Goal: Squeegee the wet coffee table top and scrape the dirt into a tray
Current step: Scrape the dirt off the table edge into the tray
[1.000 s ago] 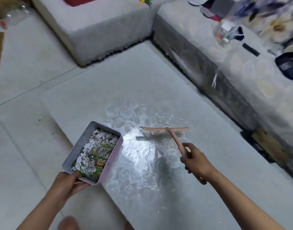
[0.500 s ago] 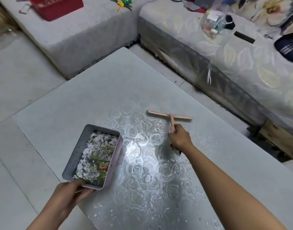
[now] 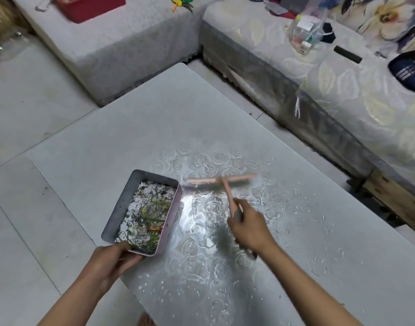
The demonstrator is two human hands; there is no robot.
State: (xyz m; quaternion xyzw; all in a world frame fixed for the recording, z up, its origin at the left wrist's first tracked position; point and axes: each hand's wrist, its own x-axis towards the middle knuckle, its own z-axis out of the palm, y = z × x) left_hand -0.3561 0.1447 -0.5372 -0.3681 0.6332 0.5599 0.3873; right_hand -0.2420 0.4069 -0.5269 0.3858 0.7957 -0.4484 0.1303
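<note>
My left hand grips the near end of the tray, which sits at the 9 o'clock edge of the coffee table top. I cannot tell whether it rests on the surface or hangs just above it. My right hand is clenched round the handle of the squeegee. The blade lies across the wet patch, its 9 o'clock end just beside the tray's far corner.

The tray worries me most. It already holds a lot of wet dirt and I hold it by one end only, so a small tilt could tip the load onto the floor. If its rim sits above the table, the pushed water would likely run underneath and drip off the edge. The blade looks blurred, and a quick stroke could splash past the tray.

Droplets are scattered toward 3 o'clock and 5 o'clock, not yet gathered. Nothing stands between blade and tray. The sofa runs close along the 2 o'clock side and carries a plastic bag. An ottoman with a red basket sits at 11 o'clock.
</note>
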